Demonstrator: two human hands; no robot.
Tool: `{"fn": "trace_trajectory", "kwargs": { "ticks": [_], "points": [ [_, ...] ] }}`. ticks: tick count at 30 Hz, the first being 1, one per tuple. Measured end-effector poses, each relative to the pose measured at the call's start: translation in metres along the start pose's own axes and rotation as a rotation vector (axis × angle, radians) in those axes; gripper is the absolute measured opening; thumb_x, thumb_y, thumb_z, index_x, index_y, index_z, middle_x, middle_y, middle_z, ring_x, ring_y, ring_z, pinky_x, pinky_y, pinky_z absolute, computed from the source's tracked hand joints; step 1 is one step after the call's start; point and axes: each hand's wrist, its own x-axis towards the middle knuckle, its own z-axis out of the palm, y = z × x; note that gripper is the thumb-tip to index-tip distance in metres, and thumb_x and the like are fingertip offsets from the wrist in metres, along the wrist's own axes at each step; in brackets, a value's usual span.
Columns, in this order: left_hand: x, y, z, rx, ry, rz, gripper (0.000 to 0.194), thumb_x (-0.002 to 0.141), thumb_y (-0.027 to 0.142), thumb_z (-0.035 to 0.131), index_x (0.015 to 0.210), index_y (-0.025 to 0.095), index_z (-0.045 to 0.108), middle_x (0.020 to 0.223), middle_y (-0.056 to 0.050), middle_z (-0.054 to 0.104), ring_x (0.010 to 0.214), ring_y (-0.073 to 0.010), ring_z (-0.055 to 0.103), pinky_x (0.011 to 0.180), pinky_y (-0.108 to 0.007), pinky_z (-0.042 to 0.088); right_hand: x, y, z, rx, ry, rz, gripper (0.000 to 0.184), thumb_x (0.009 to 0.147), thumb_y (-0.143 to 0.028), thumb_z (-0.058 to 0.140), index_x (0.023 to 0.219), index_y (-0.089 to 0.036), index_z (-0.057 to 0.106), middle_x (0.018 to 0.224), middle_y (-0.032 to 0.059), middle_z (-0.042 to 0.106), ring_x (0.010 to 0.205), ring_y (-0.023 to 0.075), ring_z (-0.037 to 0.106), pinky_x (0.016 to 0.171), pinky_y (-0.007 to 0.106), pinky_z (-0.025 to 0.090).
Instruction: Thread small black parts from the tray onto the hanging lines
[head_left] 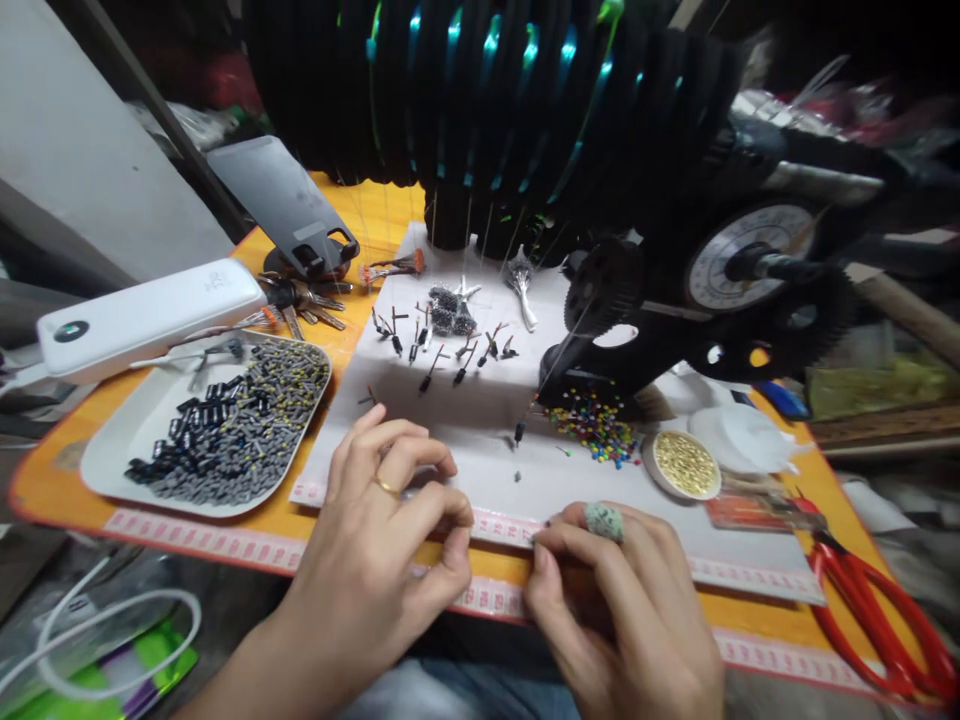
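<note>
My left hand [390, 530], a ring on one finger, is closed in a pinch over the front edge of the white board [420, 430]. Across a small gap, my right hand [622, 590] is also pinched, with a green speckled wrap [604, 521] around one finger. Whatever lies between the fingertips of either hand is too small to make out. A pink measuring tape [499, 528] runs along the board's edge between them. Beyond the hands, a small black piece [519, 432] hangs on a thread, and several dark pieces with short stems [426, 382] hang farther back.
A white tray [112, 470] of grey and black small parts is at left, beside a white power bank [150, 315] and phone stand [277, 195]. Colourful beads [600, 425], a dish of gold beads [684, 464] and red-handled scissors [877, 610] lie right. A black geared machine [487, 110] overhangs the back.
</note>
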Motion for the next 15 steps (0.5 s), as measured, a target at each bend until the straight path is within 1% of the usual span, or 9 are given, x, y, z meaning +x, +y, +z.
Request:
{"fn": "trace_trajectory", "kwargs": {
  "ticks": [1, 3, 5, 7, 9, 11, 12, 13, 15],
  "points": [
    [-0.002, 0.002, 0.0, 0.008, 0.052, 0.019, 0.015, 0.082, 0.007, 0.067, 0.081, 0.022, 0.065, 0.098, -0.005, 0.061, 0.111, -0.0262, 0.048, 0.115, -0.053, 0.024, -0.001, -0.003, 0.0, 0.03, 0.025, 0.046, 0.013, 0.086, -0.005, 0.063, 0.093, -0.015, 0.061, 0.088, 0.0064, 0.06, 0.087, 0.019, 0.057, 0.077, 0.032, 0.049],
    [-0.009, 0.006, -0.001, 0.025, 0.156, 0.056, 0.018, 0.082, 0.006, 0.067, 0.081, 0.024, 0.064, 0.096, -0.002, 0.061, 0.107, -0.0242, 0.048, 0.107, -0.044, 0.034, -0.006, -0.01, -0.002, 0.166, 0.054, 0.177, 0.013, 0.088, -0.006, 0.059, 0.093, -0.018, 0.058, 0.086, 0.0035, 0.061, 0.078, 0.015, 0.06, 0.068, 0.026, 0.051],
    [-0.018, 0.011, -0.001, 0.017, 0.201, 0.095, 0.021, 0.081, 0.002, 0.065, 0.081, 0.023, 0.064, 0.091, -0.001, 0.061, 0.097, -0.0206, 0.05, 0.094, -0.033, 0.042, -0.011, -0.015, -0.002, 0.403, 0.046, 0.326, 0.014, 0.091, -0.008, 0.055, 0.093, -0.022, 0.057, 0.083, 0.0005, 0.063, 0.067, 0.0111, 0.062, 0.059, 0.02, 0.052],
    [-0.027, 0.014, 0.002, -0.074, 0.14, 0.16, 0.025, 0.079, -0.003, 0.062, 0.085, 0.021, 0.062, 0.085, 0.0, 0.063, 0.086, -0.017, 0.053, 0.082, -0.027, 0.047, -0.016, -0.019, -0.002, 0.731, 0.01, 0.485, 0.012, 0.095, -0.012, 0.053, 0.093, -0.024, 0.057, 0.085, -0.0002, 0.066, 0.06, 0.0088, 0.063, 0.054, 0.018, 0.053],
    [-0.035, 0.015, 0.006, -0.223, 0.027, 0.168, 0.028, 0.078, -0.005, 0.057, 0.088, 0.021, 0.058, 0.079, 0.0, 0.065, 0.076, -0.0147, 0.057, 0.073, -0.025, 0.05, -0.019, -0.022, -0.001, 1.083, -0.038, 0.657, 0.007, 0.098, -0.019, 0.055, 0.092, -0.024, 0.056, 0.091, 0.0014, 0.069, 0.059, 0.0085, 0.066, 0.051, 0.018, 0.054],
    [-0.038, 0.015, 0.008, -0.362, -0.072, 0.093, 0.027, 0.081, -0.003, 0.054, 0.09, 0.022, 0.055, 0.076, 0.001, 0.065, 0.069, -0.0136, 0.061, 0.065, -0.023, 0.051, -0.02, -0.025, 0.0, 1.386, -0.125, 0.77, 0.009, 0.098, -0.028, 0.058, 0.092, -0.023, 0.055, 0.094, 0.0029, 0.072, 0.061, 0.0096, 0.07, 0.053, 0.02, 0.056],
    [-0.038, 0.016, 0.008, -0.416, -0.113, 0.028, 0.025, 0.084, 0.0, 0.052, 0.092, 0.024, 0.055, 0.076, 0.001, 0.065, 0.067, -0.0134, 0.062, 0.062, -0.022, 0.051, -0.02, -0.027, 0.0, 1.493, -0.166, 0.806, 0.013, 0.097, -0.032, 0.061, 0.091, -0.022, 0.055, 0.09, 0.0024, 0.073, 0.063, 0.0105, 0.072, 0.056, 0.022, 0.057],
    [-0.036, 0.017, 0.008, -0.458, -0.149, -0.044, 0.023, 0.087, 0.004, 0.051, 0.095, 0.024, 0.057, 0.079, 0.0, 0.067, 0.068, -0.0139, 0.064, 0.061, -0.022, 0.052, -0.019, -0.03, 0.0, 1.569, -0.194, 0.838, 0.018, 0.095, -0.035, 0.064, 0.089, -0.022, 0.055, 0.085, 0.0012, 0.073, 0.064, 0.0111, 0.073, 0.058, 0.022, 0.058],
    [-0.029, 0.021, 0.005, -0.558, -0.191, -0.15, 0.024, 0.092, 0.011, 0.051, 0.107, 0.025, 0.063, 0.098, -0.005, 0.072, 0.084, -0.0171, 0.07, 0.072, -0.025, 0.056, -0.018, -0.035, -0.001, 1.646, -0.201, 0.896, 0.025, 0.09, -0.04, 0.071, 0.086, -0.021, 0.055, 0.077, -0.0006, 0.073, 0.064, 0.0116, 0.074, 0.059, 0.022, 0.057]
  ]
}}
